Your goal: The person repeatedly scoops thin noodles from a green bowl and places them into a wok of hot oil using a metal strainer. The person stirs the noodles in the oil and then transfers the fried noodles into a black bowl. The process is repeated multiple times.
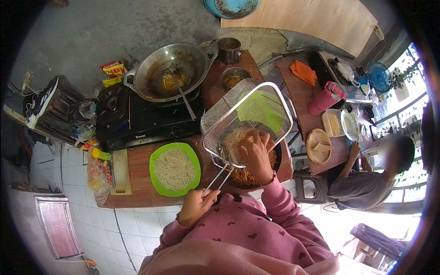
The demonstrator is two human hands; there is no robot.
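Observation:
My left hand [198, 205] is closed around the wire handle [218, 180] of a rectangular metal mesh frying basket [223, 106]. The basket is tilted, with its bright rim towards me. My right hand [256, 151] reaches into it with bent fingers, beside pale shreds at its lower end; whether the fingers pinch anything is hidden. Under the basket stands a dark round container of orange-brown fried shreds [245, 177]. A green dish [261, 108] shows through the mesh. Left of the basket, pale raw shreds [174, 168] fill a green plate [197, 172].
A wok [147, 74] with oil and a metal spatula [184, 98] sits on a black gas stove [154, 120]. Behind are a metal mug [228, 51] and a small bowl [237, 73]. A cutting board [121, 172] lies left. At right, a person [364, 189] sits by another table [292, 80].

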